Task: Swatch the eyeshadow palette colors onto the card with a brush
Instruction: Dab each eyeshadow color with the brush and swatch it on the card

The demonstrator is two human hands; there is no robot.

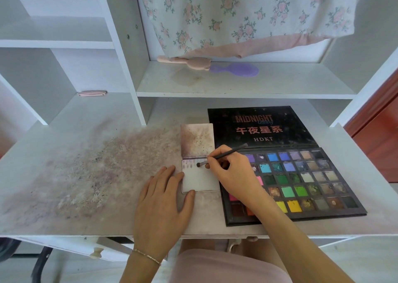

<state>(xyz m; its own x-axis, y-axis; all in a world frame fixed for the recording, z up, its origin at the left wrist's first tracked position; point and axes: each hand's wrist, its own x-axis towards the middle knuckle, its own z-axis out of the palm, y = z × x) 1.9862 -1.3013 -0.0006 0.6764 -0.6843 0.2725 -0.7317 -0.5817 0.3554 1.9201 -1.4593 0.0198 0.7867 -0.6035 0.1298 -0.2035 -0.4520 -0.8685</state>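
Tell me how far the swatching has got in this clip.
Early stage. Done: a short row of small swatches along the top left of the card. In hand: the right hand grips the brush, tip on the card beside that row, while the left hand presses the card's left edge. Left: most of the card is bare, and the eyeshadow palette holds many more colours.

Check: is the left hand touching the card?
Touching. The head view shows the left hand flat on the desk, its fingertips and thumb overlapping the left and lower edges of the card, with no gap.
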